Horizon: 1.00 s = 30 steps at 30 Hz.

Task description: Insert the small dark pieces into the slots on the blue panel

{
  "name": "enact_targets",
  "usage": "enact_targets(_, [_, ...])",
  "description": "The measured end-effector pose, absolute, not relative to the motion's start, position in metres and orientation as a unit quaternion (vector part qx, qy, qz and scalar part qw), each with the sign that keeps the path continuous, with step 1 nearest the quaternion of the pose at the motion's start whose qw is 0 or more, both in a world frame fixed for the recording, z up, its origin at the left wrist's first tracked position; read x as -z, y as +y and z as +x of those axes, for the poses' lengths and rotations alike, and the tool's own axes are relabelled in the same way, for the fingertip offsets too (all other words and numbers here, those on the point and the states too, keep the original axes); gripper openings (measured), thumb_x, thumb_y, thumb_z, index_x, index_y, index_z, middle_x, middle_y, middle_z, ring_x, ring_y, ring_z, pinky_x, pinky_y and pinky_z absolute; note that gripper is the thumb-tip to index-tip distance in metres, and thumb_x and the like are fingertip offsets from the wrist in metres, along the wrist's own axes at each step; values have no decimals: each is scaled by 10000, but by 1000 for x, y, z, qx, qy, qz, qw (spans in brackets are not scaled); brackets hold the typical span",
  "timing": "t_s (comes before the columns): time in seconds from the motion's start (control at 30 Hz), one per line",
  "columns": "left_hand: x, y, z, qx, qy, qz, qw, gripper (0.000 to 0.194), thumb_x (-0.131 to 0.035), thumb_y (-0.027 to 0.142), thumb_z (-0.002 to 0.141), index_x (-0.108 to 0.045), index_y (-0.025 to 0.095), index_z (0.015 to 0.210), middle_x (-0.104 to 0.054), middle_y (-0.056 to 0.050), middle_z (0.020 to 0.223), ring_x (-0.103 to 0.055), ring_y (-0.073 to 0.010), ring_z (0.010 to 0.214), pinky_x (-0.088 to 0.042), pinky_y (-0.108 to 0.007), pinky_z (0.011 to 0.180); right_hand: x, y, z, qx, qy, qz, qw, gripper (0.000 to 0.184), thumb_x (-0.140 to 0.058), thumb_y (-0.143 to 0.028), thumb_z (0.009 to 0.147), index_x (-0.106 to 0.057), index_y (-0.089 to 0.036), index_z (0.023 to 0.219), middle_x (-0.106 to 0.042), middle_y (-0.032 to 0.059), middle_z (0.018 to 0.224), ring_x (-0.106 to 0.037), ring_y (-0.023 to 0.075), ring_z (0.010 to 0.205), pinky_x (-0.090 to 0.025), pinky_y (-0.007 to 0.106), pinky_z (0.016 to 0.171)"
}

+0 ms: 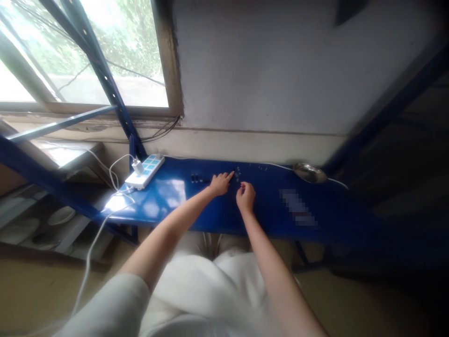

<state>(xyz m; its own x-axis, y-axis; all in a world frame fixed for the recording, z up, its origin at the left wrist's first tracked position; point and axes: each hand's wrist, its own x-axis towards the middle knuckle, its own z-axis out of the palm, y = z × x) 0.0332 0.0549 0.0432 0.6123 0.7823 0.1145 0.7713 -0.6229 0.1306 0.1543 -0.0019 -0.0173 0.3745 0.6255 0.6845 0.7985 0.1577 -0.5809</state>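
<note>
My left hand [220,183] lies low over the blue tabletop [206,213], its fingers stretched out and the index finger reaching toward a loose cluster of small pale pieces [238,174]. Just right of it, my right hand [246,196] is closed, thumb and fingertips together in front of the same cluster. Whatever the right fingertips hold, if anything, is too small to make out. Several small dark pieces [195,178] stand left of my left hand. A few more tiny bits [260,167] are scattered near the back edge.
A white power strip [146,172] with a plugged-in charger [138,166] sits at the left end, its cable trailing off. A shiny metal dish [310,172] is at the back right. Blue rack posts [105,79] rise beside the window. A blurred patch [298,208] covers something on the right.
</note>
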Motion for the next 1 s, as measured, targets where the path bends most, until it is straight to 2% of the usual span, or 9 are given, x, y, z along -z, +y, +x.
enact_targets(0.1, [-40, 56, 42, -86, 450, 888, 36, 606, -361, 194, 836, -153, 221, 1405, -435, -134, 1274, -433, -281, 1102, -327, -434, 880, 19, -1, 155, 78, -555, -660, 501, 260, -376, -118, 736, -543, -151, 933, -592, 108, 899, -526, 216, 890, -392, 358, 799])
enact_targets(0.2, [-37, 58, 48, -89, 457, 884, 36, 536, -373, 184, 834, -275, 205, 1361, -454, -135, 1248, -446, -280, 1089, -336, -429, 869, 21, 0, 155, 70, -561, -678, 469, 273, -396, -124, 731, -553, -144, 953, -592, 120, 948, -515, 231, 928, -384, 366, 803])
enact_targets(0.33, [-36, 62, 50, -118, 452, 884, 38, 368, -383, 173, 841, -471, 180, 1198, -528, -125, 1130, -489, -260, 1034, -356, -404, 850, 22, 0, 154, 61, -569, -695, 435, 291, -411, -124, 727, -560, -140, 976, -582, 134, 998, -501, 245, 957, -380, 376, 803])
enact_targets(0.43, [-37, 64, 50, -143, 462, 874, 46, 272, -392, 159, 836, -541, 168, 1064, -573, -111, 1042, -528, -240, 972, -380, -370, 822, 21, -1, 153, 60, -573, -700, 423, 298, -413, -121, 728, -559, -141, 987, -574, 137, 1013, -492, 247, 975, -381, 375, 803])
enact_targets(0.6, [-35, 65, 47, -188, 488, 848, 84, 185, -423, 157, 815, -571, 161, 926, -618, -98, 953, -571, -223, 882, -416, -337, 767, 23, 1, 154, 64, -578, -702, 411, 296, -430, -131, 727, -575, -149, 985, -579, 134, 1024, -492, 250, 979, -384, 377, 804])
enact_targets(0.73, [-28, 61, 37, -292, 492, 803, 164, 122, -493, 181, 780, -563, 173, 879, -629, -62, 874, -577, -180, 812, -439, -292, 722, 28, 6, 156, 54, -587, -702, 400, 312, -430, -134, 745, -595, -162, 1008, -568, 138, 1066, -486, 257, 1023, -387, 405, 830])
enact_targets(0.87, [-22, 47, 23, -406, 479, 736, 254, 83, -542, 186, 739, -529, 172, 821, -609, -18, 768, -563, -124, 697, -449, -246, 664, 35, 15, 156, 43, -595, -705, 383, 324, -448, -148, 766, -600, -184, 1050, -531, 140, 1160, -446, 264, 1116, -348, 464, 910])
enact_targets(1.0, [-21, 31, 9, -481, 475, 675, 294, 99, -547, 218, 721, -513, 175, 804, -583, 3, 719, -548, -103, 657, -446, -231, 650, 39, 28, 156, 11, -587, -725, 360, 321, -501, -197, 767, -599, -201, 1073, -514, 143, 1201, -399, 299, 1167, -288, 555, 941])
